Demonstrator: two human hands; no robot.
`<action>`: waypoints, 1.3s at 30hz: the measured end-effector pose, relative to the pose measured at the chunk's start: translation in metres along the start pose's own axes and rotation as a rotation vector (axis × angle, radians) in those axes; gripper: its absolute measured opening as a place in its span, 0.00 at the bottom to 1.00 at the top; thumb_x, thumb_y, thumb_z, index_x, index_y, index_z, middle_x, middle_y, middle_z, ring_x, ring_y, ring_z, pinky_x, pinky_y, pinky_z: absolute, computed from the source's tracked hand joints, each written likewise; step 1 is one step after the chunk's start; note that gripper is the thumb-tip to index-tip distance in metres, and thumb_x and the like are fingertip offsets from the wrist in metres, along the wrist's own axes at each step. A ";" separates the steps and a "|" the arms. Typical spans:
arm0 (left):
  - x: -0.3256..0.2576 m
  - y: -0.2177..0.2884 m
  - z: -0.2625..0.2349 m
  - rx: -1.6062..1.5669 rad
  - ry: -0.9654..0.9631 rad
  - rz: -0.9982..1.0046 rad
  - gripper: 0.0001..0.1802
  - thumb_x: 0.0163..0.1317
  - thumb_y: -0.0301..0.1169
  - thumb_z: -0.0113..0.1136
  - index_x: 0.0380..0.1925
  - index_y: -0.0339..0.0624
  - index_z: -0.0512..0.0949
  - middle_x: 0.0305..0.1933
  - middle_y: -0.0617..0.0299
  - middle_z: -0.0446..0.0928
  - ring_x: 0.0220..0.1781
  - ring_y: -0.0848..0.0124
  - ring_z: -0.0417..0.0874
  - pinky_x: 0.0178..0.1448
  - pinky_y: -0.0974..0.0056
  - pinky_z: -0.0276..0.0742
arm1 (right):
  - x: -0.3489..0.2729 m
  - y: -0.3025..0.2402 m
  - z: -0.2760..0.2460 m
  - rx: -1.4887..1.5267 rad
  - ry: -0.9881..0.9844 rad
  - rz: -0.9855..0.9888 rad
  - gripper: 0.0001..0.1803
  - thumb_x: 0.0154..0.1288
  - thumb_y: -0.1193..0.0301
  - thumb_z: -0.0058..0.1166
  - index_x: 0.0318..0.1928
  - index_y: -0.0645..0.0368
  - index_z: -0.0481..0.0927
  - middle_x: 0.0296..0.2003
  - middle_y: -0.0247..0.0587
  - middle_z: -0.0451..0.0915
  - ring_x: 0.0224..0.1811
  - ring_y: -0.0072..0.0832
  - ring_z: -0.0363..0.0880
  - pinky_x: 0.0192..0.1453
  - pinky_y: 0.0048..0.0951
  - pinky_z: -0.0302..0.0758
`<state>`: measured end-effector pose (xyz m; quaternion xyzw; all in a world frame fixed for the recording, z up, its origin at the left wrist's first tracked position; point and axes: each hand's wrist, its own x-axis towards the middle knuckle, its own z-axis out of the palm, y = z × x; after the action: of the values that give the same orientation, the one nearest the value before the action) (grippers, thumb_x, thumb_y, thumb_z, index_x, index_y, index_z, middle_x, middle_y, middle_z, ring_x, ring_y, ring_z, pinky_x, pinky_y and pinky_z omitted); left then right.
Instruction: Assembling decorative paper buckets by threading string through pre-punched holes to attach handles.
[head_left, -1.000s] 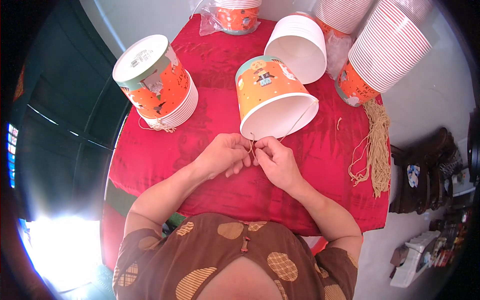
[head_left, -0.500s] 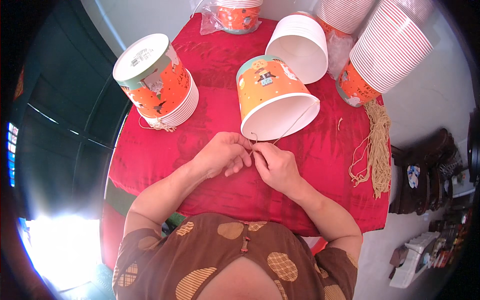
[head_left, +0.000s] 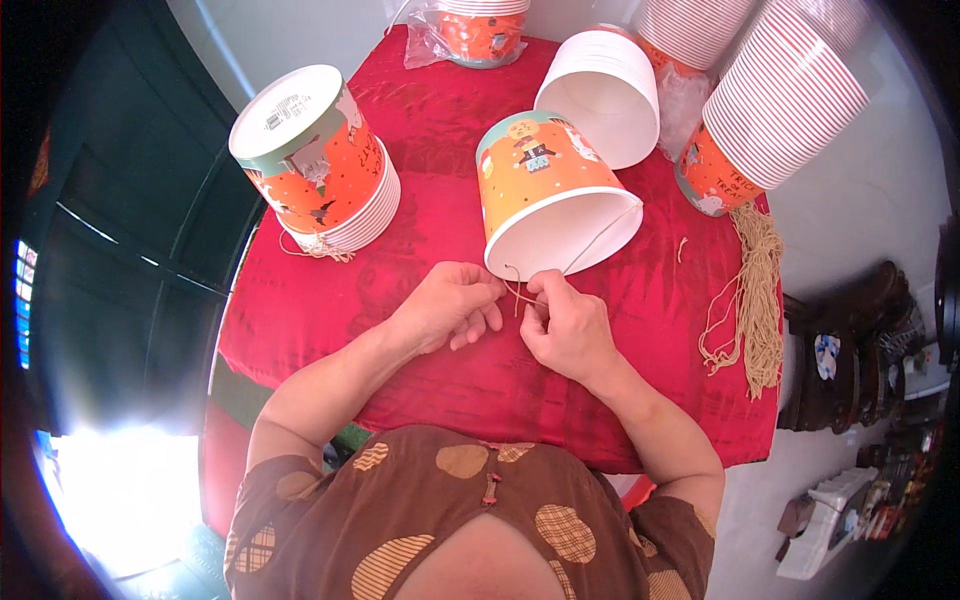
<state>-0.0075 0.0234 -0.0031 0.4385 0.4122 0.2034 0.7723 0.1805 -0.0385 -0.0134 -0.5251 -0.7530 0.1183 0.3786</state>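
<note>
An orange paper bucket (head_left: 530, 170) with a white rim lies on its side, its mouth facing me. A thin tan string (head_left: 603, 240) runs from the right side of its rim down to my hands. My left hand (head_left: 460, 305) is at the rim's lower left, thumb and forefinger pinching the string there. A short loop of the string stands up between the two hands. Just to the right, my right hand (head_left: 568, 325) pinches another part of the string, its fingers curled. The fingertips partly hide where the strands cross.
Upturned stacked buckets (head_left: 315, 160) stand at the left, string ends at their base. A tall bucket stack (head_left: 770, 110) leans at the right beside a hank of tan strings (head_left: 760, 300). Another white-lined bucket (head_left: 600, 100) lies behind. A red cloth (head_left: 430, 220) covers the table.
My right hand has moved a little to the right, away from my left hand, drawing the string out between them. My left hand stays nearly in place.
</note>
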 end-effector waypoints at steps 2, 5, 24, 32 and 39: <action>-0.001 0.001 0.002 0.029 0.019 0.006 0.10 0.66 0.30 0.52 0.38 0.32 0.74 0.24 0.56 0.78 0.13 0.76 0.73 0.10 0.73 0.64 | 0.001 0.002 -0.004 -0.081 -0.022 -0.001 0.12 0.51 0.76 0.56 0.37 0.62 0.70 0.26 0.49 0.78 0.22 0.44 0.79 0.24 0.41 0.76; 0.000 -0.001 0.002 0.036 0.024 0.008 0.10 0.66 0.30 0.51 0.38 0.32 0.74 0.24 0.56 0.78 0.12 0.76 0.73 0.09 0.73 0.64 | 0.001 0.004 -0.002 -0.195 -0.052 0.008 0.10 0.51 0.75 0.55 0.35 0.63 0.71 0.27 0.50 0.79 0.23 0.45 0.80 0.24 0.42 0.76; 0.004 -0.002 0.009 0.063 0.038 0.005 0.07 0.64 0.23 0.49 0.39 0.32 0.73 0.22 0.59 0.77 0.11 0.76 0.72 0.08 0.74 0.63 | 0.002 0.003 0.007 -0.048 -0.121 -0.009 0.09 0.56 0.74 0.51 0.39 0.61 0.76 0.27 0.48 0.81 0.25 0.45 0.80 0.27 0.45 0.76; 0.003 -0.003 0.019 0.355 0.183 0.089 0.07 0.60 0.25 0.53 0.36 0.32 0.74 0.20 0.60 0.75 0.12 0.75 0.72 0.11 0.71 0.63 | -0.001 0.001 0.008 0.012 -0.149 0.001 0.09 0.57 0.78 0.52 0.39 0.64 0.79 0.31 0.50 0.82 0.30 0.44 0.82 0.31 0.39 0.78; 0.004 -0.005 0.015 0.369 0.250 0.135 0.06 0.59 0.26 0.54 0.30 0.33 0.75 0.17 0.61 0.74 0.12 0.76 0.70 0.14 0.70 0.64 | -0.002 0.000 0.009 -0.027 -0.064 -0.078 0.09 0.56 0.79 0.54 0.39 0.65 0.78 0.31 0.51 0.82 0.30 0.43 0.82 0.30 0.39 0.78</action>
<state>0.0071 0.0157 -0.0051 0.5700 0.5046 0.2285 0.6068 0.1743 -0.0387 -0.0206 -0.4962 -0.7861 0.1101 0.3517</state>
